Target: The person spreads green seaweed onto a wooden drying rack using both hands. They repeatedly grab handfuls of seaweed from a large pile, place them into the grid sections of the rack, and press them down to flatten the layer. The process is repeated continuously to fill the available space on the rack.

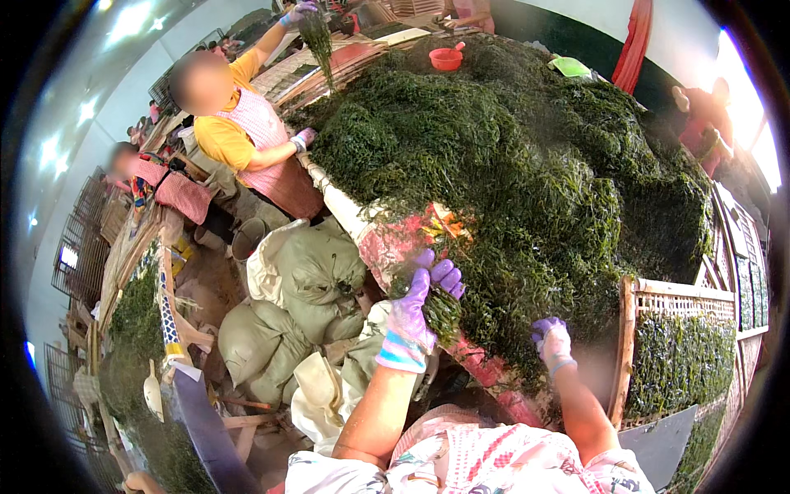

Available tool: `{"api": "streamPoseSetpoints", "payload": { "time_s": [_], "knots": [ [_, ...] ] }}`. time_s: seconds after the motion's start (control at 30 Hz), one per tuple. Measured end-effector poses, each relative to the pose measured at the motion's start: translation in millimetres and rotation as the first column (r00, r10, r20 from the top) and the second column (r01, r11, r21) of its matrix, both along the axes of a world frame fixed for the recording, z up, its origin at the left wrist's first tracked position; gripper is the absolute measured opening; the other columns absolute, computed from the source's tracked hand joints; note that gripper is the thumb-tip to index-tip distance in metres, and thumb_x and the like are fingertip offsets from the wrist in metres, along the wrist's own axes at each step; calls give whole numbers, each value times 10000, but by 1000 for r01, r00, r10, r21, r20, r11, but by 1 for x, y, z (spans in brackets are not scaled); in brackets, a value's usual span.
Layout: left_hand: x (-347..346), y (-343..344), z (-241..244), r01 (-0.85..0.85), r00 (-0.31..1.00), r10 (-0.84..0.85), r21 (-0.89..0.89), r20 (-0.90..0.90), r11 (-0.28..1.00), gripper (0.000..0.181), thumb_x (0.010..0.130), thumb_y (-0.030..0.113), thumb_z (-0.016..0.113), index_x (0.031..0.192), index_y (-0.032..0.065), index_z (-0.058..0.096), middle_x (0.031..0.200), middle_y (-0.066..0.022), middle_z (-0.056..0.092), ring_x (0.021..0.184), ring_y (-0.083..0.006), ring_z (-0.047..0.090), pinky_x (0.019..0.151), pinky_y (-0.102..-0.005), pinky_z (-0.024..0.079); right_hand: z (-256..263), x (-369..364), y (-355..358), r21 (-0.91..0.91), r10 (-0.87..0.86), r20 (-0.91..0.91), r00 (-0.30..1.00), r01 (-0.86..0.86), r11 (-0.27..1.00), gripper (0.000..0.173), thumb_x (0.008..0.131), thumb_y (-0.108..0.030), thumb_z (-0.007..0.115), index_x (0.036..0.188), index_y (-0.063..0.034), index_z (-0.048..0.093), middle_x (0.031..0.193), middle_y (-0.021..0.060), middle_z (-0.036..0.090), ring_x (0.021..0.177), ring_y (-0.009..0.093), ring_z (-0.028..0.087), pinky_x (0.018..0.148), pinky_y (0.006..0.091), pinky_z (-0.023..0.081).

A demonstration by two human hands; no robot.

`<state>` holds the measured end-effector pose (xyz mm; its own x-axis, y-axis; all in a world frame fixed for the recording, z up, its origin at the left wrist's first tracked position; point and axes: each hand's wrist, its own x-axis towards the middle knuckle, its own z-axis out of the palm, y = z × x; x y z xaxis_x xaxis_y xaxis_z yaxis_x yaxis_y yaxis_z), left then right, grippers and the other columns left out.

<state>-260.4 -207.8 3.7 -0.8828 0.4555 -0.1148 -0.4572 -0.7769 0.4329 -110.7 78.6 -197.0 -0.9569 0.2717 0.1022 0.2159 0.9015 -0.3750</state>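
Observation:
A large heap of wet, dark green seaweed (494,136) covers the table before me. My left hand (407,321), in a white glove with purple fingers and a blue cuff, grips a bunch of seaweed (444,316) above the near edge. Under that bunch, the table's edge shows a red patterned cover (395,241). My right hand (552,343), gloved the same way, rests against the near side of the heap; whether its fingers close on strands cannot be told.
Right of me stands a wood-framed bamboo lattice panel (624,352) with seaweed spread over it. Stuffed sacks (315,272) lie on the floor at left. Across the heap, a person in an apron (259,123) lifts seaweed. A red basin (445,59) and a green scoop-like item (570,66) sit on top.

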Motion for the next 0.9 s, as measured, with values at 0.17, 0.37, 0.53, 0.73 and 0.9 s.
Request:
{"api": "streamPoseSetpoints", "payload": {
  "time_s": [0.17, 0.37, 0.53, 0.73, 0.9],
  "knots": [
    [8, 17, -10, 95, 995, -95, 34, 14, 995, 371, 917, 224, 576, 1262, 111, 500, 1124, -113, 610, 971, -266, 588, 880, -448, 483, 40, -22, 38, -518, -264, 72, 962, 262, 814, 174, 723, -79, 748, 888, -80, 695, 843, 92, 694, 739, 150, 628, 693, 286, 504],
    [26, 48, -42, 293, 945, -285, -32, 158, 955, 442, 906, 219, 596, 1302, 76, 461, 1126, -156, 608, 1018, -296, 608, 878, -442, 516, 152, -44, 41, -692, -231, -59, 971, 127, 710, 208, 727, 19, 727, 922, -27, 670, 856, 1, 664, 787, 72, 562, 731, 232, 474],
    [56, 75, -74, 544, 823, -512, -78, 246, 836, 526, 905, 297, 599, 1327, 44, 413, 1177, -194, 573, 1058, -325, 569, 878, -446, 493, 240, -34, 4, -824, -318, -201, 926, 16, 567, 253, 717, 84, 674, 948, -19, 660, 898, 4, 644, 827, 88, 567, 776, 249, 475],
    [52, 114, -55, 688, 692, -712, 191, 116, 700, 592, 929, 545, 415, 1237, 51, 517, 1150, -126, 619, 994, -229, 615, 888, -375, 499, 255, 5, -44, -745, -158, -390, 907, -211, 633, 302, 616, 84, 702, 891, -32, 655, 891, 45, 648, 849, 156, 603, 797, 304, 495],
    [19, 130, -20, 542, 805, -551, 105, 220, 834, 359, 923, 319, 572, 1147, 39, 571, 1062, -82, 650, 960, -194, 625, 869, -359, 515, 230, 15, -44, -176, 232, -209, 950, -270, 947, 241, 644, -117, 767, 868, -154, 687, 894, 33, 660, 880, 228, 619, 865, 385, 469]
  ]
}}
